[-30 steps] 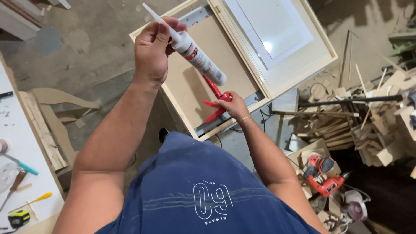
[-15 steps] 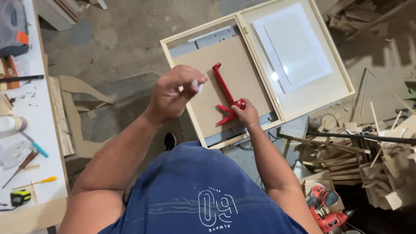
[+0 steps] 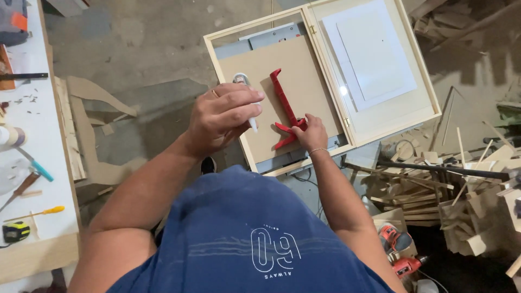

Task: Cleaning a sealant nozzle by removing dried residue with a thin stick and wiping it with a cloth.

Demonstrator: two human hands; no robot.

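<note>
Left hand: left hand (image 3: pixel 223 116) closed around a white sealant tube (image 3: pixel 245 97); the tube is held over the near-left part of the brown board (image 3: pixel 304 70), nozzle pointing toward the person's body
Right hand: right hand (image 3: pixel 311 133) closed on the handle end of the red caulking gun (image 3: pixel 283 103); the gun lies flat on the brown board
Board: set inside a pale wooden frame (image 3: pixel 214 51), which rests on the floor
White panel: white panel (image 3: pixel 374 54) in the frame's right half, beside the board
Workbench: white workbench (image 3: pixel 32 201) at far left; yellow screwdriver (image 3: pixel 40 212) and tape measure (image 3: pixel 15 231) lie on it
Right side: wood scraps (image 3: pixel 445 201) piled near a red drill (image 3: pixel 401 255)
</note>
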